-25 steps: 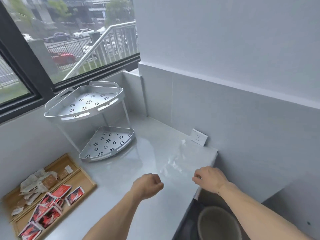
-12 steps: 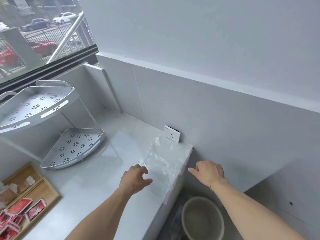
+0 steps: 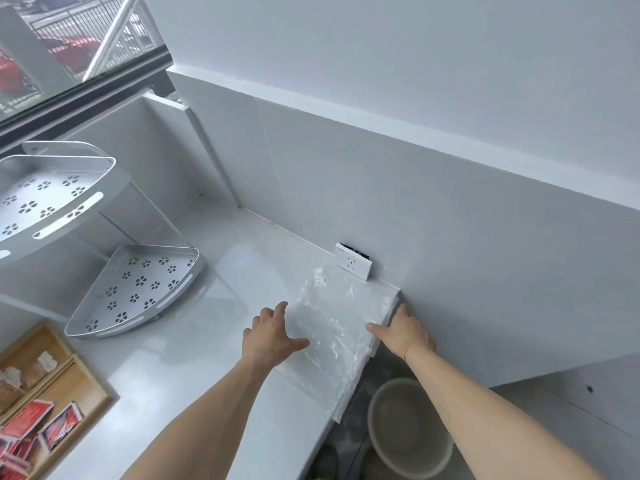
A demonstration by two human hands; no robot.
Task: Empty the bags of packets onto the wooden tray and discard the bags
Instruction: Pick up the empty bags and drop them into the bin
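An empty clear plastic bag (image 3: 334, 323) lies flat at the right end of the white counter (image 3: 207, 372), and its near corner hangs over the edge. My left hand (image 3: 273, 336) rests with spread fingers on the bag's left edge. My right hand (image 3: 403, 332) is at the counter's right edge, fingers apart, thumb touching the bag's right side. Neither hand has closed on the bag. The wooden tray (image 3: 95, 388) sits at the bottom left, holding red packets (image 3: 31, 424) and pale brown packets (image 3: 24, 375).
A round grey bucket (image 3: 408, 427) stands on the floor below the counter's right end. A two-tier white corner rack (image 3: 138, 289) stands at the left. A white socket (image 3: 353, 260) sits against the wall behind the bag. A window is at the upper left.
My view swung right and came closer to the bag. Both hands went from fists to spread fingers and reached forward onto the bag's two sides.
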